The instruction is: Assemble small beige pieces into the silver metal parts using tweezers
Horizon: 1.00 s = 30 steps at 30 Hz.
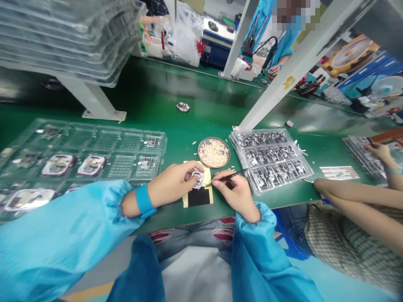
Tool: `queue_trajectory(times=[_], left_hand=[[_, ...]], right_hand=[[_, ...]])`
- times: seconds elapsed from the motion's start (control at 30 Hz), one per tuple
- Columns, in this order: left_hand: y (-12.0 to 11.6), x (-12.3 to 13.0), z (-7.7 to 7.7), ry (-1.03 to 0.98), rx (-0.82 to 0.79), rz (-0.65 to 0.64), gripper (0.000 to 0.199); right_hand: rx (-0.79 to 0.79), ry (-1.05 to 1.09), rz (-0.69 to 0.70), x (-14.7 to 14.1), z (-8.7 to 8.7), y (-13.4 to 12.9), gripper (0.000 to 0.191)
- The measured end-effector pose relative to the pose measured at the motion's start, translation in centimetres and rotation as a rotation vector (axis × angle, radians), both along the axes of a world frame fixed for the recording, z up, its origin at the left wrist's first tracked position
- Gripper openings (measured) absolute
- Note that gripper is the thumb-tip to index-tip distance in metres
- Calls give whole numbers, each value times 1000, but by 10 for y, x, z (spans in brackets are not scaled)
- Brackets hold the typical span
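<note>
My left hand (173, 184) is closed on a small white device housing (197, 179) with rounded corners, held just above the bench. Between the fingers of my right hand (235, 191) is a pair of dark tweezers (227, 178), its tip pointing left, close to the housing. I cannot tell whether the tip touches it. Below both lies a yellow sheet (207, 171) with a black pad (198, 198) on it. Just beyond my hands stands a round dish (214, 152) full of tiny beige and dark pieces.
At left, a clear compartment tray (119, 144) holds several housings and small parts. A stacked parts tray (273, 159) stands right of the dish, beside a slanted white post (267, 92). Another housing (183, 107) lies farther back. At right are a co-worker's arms (355, 197).
</note>
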<state>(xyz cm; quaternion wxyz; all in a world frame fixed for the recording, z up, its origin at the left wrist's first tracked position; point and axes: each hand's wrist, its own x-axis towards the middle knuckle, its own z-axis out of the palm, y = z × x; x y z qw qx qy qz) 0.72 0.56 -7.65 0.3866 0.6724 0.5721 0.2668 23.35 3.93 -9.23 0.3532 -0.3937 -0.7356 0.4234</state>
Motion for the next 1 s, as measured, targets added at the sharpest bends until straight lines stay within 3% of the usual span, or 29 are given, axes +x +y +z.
queue_trajectory(times=[0.33,0.47,0.6,0.8,1.0], left_hand=[[0,0,-1,24,6,-1,21],[-1,0,-2,-34,9,18,20],[-1,0,-1,-125,12,36,18],[0,1,-1,-182,-1,35,18],[0,1,-3,-202,-14,46,20]], right_hand=[[-22,2,-2,0,-1,0,11],[-51,192,12,1,1,-2,7],[68,333,-22,-3,5,-3,3],[262,237,-43,-9,7,-3,9],[368,155,29,-8,7,-3,13]])
